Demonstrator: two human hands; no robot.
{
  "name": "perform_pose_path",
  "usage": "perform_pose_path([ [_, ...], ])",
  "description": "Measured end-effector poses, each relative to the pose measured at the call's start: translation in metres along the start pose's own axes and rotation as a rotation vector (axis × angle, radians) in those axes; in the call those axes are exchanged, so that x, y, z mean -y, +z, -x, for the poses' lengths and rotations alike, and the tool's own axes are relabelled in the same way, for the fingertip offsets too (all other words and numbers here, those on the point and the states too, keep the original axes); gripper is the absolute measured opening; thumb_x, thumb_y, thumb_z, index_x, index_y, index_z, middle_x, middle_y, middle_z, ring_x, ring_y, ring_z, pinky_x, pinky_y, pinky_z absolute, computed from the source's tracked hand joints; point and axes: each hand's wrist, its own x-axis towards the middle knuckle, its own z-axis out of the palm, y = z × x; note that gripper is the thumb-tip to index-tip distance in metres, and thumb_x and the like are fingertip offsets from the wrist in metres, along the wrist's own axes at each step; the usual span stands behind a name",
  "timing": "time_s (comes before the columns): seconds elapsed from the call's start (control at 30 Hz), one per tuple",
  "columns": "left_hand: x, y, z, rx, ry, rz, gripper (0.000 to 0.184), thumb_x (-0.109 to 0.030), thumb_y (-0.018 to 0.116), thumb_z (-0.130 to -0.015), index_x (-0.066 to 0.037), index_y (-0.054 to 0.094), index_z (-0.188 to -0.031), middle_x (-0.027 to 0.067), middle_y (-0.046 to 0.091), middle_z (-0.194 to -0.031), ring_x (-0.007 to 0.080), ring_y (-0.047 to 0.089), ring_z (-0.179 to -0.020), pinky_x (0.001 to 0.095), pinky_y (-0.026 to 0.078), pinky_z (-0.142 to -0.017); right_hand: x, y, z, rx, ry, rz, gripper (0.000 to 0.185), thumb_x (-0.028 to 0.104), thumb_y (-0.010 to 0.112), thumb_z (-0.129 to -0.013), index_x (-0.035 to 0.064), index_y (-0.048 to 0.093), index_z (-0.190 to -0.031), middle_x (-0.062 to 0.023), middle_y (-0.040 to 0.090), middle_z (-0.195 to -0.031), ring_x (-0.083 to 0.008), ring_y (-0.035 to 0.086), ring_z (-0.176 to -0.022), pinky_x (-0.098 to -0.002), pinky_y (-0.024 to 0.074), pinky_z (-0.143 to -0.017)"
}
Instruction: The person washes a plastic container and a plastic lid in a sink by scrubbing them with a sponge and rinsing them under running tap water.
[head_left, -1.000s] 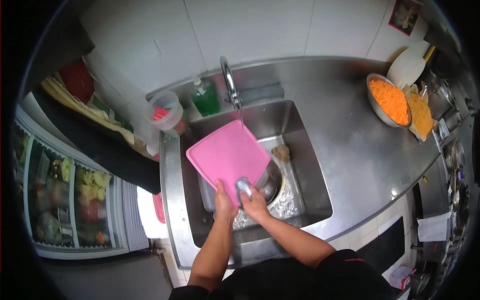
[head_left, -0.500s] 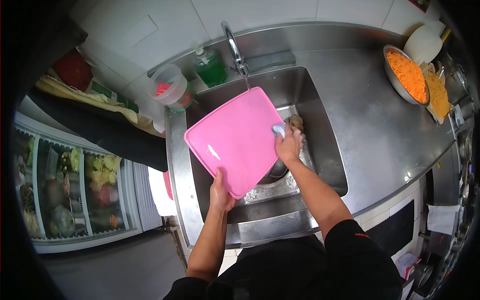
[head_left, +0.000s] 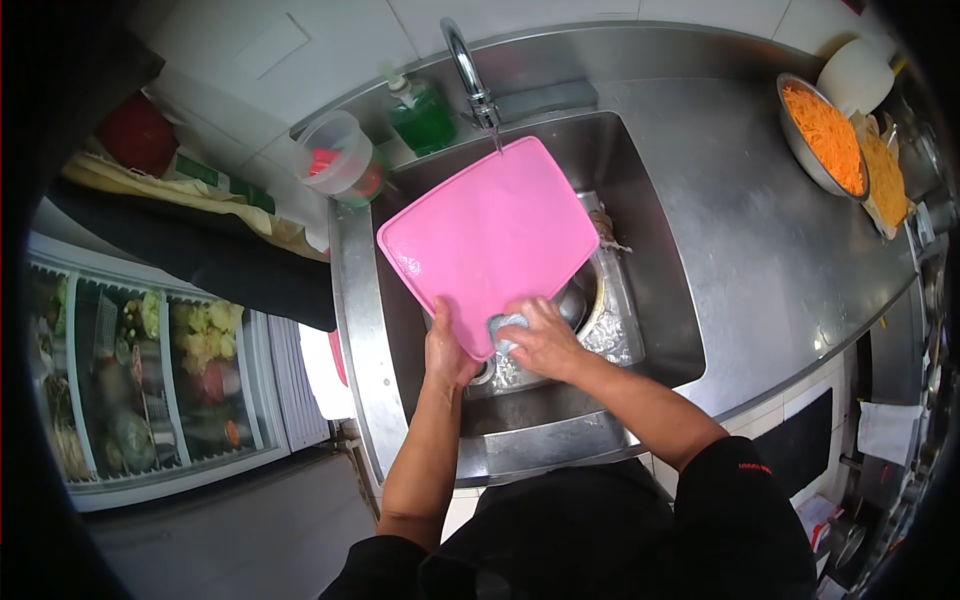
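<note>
A pink cutting board [head_left: 490, 235] with rounded corners and a line along its rim is tilted over the metal sink [head_left: 668, 300]. My left hand [head_left: 446, 345] grips its near-left corner, thumb on top and fingers underneath. At the near-right edge, my right hand [head_left: 540, 340] presses a crumpled pale blue-grey cloth [head_left: 507, 328] against the board. Suds show at the board's left corner. Above the far edge, a thin stream runs from the tap [head_left: 468, 75]. Partly hidden behind the board, a brownish clump [head_left: 602, 228] and a round metal item [head_left: 572, 303] lie in the sink.
A green soap bottle [head_left: 422, 118] and a clear plastic tub [head_left: 340, 155] stand at the sink's back left. To the right are a bowl of shredded carrot [head_left: 825, 135] and an orange-brown food packet [head_left: 880, 175]. A glass-fronted fridge [head_left: 150, 380] stands left.
My right hand has slid the cloth along the board's right edge toward the near corner. The board has turned slightly and shifted up in view. Suds now show at its left corner.
</note>
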Motion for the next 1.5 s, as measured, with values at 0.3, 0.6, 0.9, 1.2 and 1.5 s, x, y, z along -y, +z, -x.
perform_pose_path([
  [0.3, -0.01, 0.001, 0.018, -0.119, -0.084, -0.174, 0.055, -0.036, 0.043, -0.104, 0.002, 0.035, -0.142, 0.0184, 0.051, -0.135, 0.0298, 0.055, -0.122, 0.043, 0.048, -0.101, -0.087, -0.015, 0.013, 0.058, 0.446, 0.296, 0.033, 0.017, 0.065, -0.08, 0.0165, 0.067, -0.113, -0.0118, 0.053, -0.114, -0.0319, 0.048, -0.111, -0.0478, 0.0389, -0.094],
  [0.6, -0.016, 0.036, 0.01, 0.109, -0.12, -0.686, 0.055, 0.001, 0.049, -0.088, 0.0, 0.037, -0.142, 0.014, 0.055, -0.129, 0.0234, 0.053, -0.118, 0.0346, 0.043, -0.101, 0.0, 0.01, -0.06, -0.268, 0.229, -0.415, 0.037, 0.018, 0.058, -0.093, 0.015, 0.06, -0.13, -0.0203, 0.052, -0.133, -0.0381, 0.052, -0.12, -0.0419, 0.0442, -0.1],
  [0.9, 0.0, 0.012, -0.027, 0.121, 0.135, -0.917, 0.052, -0.006, 0.051, -0.09, 0.001, 0.039, -0.14, 0.0164, 0.056, -0.129, 0.0241, 0.053, -0.119, 0.0347, 0.044, -0.099, 0.02, 0.005, -0.074, -0.416, 0.611, -0.906, 0.026, 0.018, 0.062, -0.091, 0.0095, 0.068, -0.115, -0.0212, 0.061, -0.115, -0.0372, 0.06, -0.103, -0.04, 0.0474, -0.092],
  [1.2, 0.004, 0.076, -0.006, -0.067, 0.237, -1.311, 0.042, -0.014, 0.053, -0.089, -0.007, 0.053, -0.13, 0.027, 0.065, -0.111, 0.0434, 0.059, -0.11, 0.0456, 0.047, -0.094, 0.003, -0.055, -0.086, -0.333, 0.163, -0.095, 0.033, 0.008, 0.068, -0.077, 0.0126, 0.072, -0.109, -0.0191, 0.056, -0.107, -0.037, 0.05, -0.112, -0.0416, 0.0445, -0.095],
  [1.5, -0.025, 0.085, -0.074, -0.033, 0.272, -1.194, 0.035, -0.014, 0.052, -0.088, -0.002, 0.06, -0.121, 0.0268, 0.066, -0.11, 0.0438, 0.06, -0.108, 0.0474, 0.046, -0.094, -0.058, -0.048, -0.17, -0.228, 0.019, 0.14, 0.032, 0.017, 0.065, -0.081, 0.0104, 0.07, -0.112, -0.0225, 0.055, -0.124, -0.0382, 0.051, -0.119, -0.0462, 0.0426, -0.1],
])
